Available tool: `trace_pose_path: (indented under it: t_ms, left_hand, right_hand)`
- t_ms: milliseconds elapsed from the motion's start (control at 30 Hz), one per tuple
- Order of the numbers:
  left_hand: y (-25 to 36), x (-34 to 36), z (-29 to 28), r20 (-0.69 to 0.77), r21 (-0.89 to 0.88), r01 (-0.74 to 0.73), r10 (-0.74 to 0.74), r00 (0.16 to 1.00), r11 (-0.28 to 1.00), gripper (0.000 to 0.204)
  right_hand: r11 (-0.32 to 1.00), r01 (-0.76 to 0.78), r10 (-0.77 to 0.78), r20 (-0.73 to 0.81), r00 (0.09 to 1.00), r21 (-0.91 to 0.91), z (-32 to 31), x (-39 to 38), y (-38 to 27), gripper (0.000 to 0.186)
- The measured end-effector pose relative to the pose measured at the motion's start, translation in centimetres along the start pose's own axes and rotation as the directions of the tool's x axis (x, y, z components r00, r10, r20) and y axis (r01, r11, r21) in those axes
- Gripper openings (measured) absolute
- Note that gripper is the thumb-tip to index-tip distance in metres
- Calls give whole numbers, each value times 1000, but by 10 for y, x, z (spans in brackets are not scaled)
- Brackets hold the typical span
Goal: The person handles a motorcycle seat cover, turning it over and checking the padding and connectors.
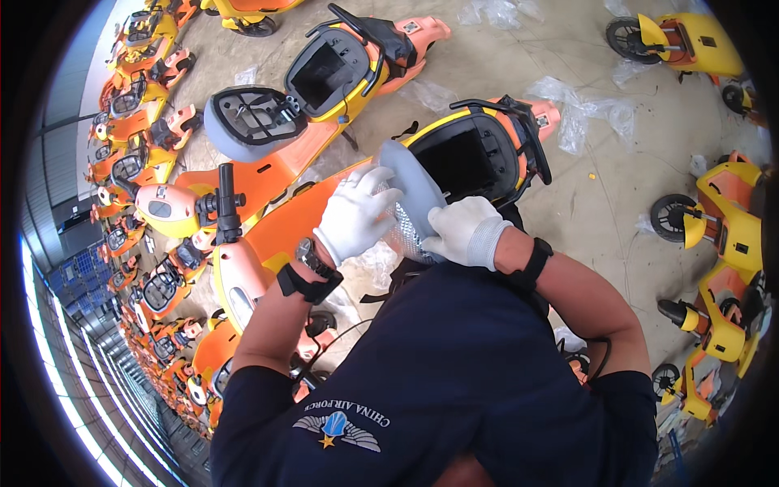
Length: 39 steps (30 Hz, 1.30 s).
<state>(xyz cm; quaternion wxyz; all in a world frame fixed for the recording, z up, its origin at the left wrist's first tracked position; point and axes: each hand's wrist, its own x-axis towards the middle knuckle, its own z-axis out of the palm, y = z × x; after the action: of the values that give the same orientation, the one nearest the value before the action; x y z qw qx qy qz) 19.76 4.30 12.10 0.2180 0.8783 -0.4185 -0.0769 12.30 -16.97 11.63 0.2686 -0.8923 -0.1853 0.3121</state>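
Note:
In front of me a grey scooter seat point(415, 185) is tilted up on edge, beside the open black storage box point(458, 162) of an orange and yellow scooter. My left hand point(357, 213), in a white glove, has its fingers curled over the seat's left side. The white-gloved right hand point(469, 234) is closed on the seat's near right edge, thumb and fingers pressed together. Between the hands hangs silvery, textured wrapping point(408, 235) against the seat. What the fingertips hold there is partly hidden.
Just beyond stands a second scooter with its seat point(253, 122) raised and its box point(329, 75) open. The handlebar point(229, 203) is at my left. Clear plastic wrap point(580, 114) lies on the concrete floor. Several yellow scooters point(718, 215) line the right; many more fill the left.

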Motion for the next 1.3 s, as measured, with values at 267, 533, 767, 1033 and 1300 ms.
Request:
trace_pose_path:
  t_ms: [267,533,767,1033,1300]
  left_hand:
    - [-17,46,19,226,15,-370,358,906,929,34]
    - [-16,67,34,189,-25,-446,443,877,895,22]
    - [-18,65,40,173,-55,-517,518,837,854,15]
    - [-28,49,33,128,-185,-452,477,869,873,18]
    - [-17,53,40,150,-102,-386,398,905,917,22]
  right_hand:
    - [935,-315,318,-8,948,-164,-8,7,-17,30]
    - [864,-492,489,-55,870,-104,5,14,-17,25]
    - [851,-521,516,-77,853,-62,12,20,-20,26]
    - [893,-450,449,-47,892,1,10,18,-20,32]
    - [876,-480,481,1,877,52,5,23,-3,36]
